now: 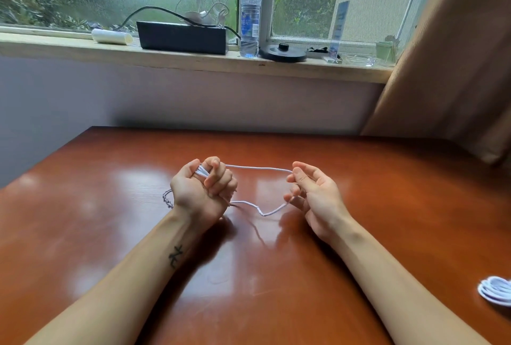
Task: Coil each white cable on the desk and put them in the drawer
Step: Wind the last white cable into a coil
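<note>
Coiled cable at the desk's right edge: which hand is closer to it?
Right. The right hand is left of the coil and farther back, apart from it, pinching the loose cable. The left hand is even farther left, gripping that cable's loops.

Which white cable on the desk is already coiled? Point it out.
The coiled cable at the right edge of the desk, lying untouched. The other cable is bunched in the left hand, a loop running to the right hand.
</note>
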### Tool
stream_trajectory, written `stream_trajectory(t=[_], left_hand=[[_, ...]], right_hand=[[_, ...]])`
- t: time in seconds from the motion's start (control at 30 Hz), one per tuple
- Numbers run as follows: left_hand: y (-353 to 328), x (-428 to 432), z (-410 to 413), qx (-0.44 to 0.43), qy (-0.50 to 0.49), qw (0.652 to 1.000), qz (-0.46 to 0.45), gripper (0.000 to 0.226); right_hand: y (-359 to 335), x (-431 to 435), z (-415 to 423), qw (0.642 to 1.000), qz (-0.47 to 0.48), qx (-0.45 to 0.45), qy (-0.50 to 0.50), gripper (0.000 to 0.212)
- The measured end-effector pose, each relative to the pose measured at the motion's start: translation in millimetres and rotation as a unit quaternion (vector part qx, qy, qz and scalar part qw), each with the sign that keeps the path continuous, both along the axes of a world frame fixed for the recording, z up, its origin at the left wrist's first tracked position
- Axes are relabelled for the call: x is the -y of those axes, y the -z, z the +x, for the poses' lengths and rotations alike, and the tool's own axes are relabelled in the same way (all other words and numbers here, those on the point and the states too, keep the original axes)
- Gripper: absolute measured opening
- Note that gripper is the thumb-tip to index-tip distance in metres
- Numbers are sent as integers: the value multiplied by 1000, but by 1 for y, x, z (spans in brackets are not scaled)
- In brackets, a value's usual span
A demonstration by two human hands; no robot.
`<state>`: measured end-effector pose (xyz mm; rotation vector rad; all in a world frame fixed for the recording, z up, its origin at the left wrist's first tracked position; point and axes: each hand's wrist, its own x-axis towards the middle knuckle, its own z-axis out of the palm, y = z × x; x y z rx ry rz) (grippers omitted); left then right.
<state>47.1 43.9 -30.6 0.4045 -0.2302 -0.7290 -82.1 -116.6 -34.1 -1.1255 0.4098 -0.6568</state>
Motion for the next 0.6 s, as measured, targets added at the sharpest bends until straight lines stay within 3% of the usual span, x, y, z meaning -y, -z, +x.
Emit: stream_trajectory(t=[0.07, 0.1, 0.17, 0.23, 0.43, 0.6], left_hand=[[-1, 0, 0, -14, -16, 1000, 5, 41], [-1, 1, 1, -22, -23, 999, 10, 42], [-2, 3, 1, -34, -33, 999, 19, 42], [-2, 5, 1, -40, -38, 998, 27, 46], [-3, 1, 8, -60, -50, 996, 35, 41], [-2, 5, 15, -39, -90, 992, 77, 23]], right_hand=[[0, 1, -1, 998, -50, -29, 2, 12], [2, 3, -2, 991, -125, -52, 19, 12], [8, 8, -3, 921, -363, -117, 80, 14], [13, 10, -5, 838, -512, -160, 100, 11], [9, 4, -9, 767, -602, -220, 46, 11], [9, 1, -8, 771, -603, -205, -8, 10]])
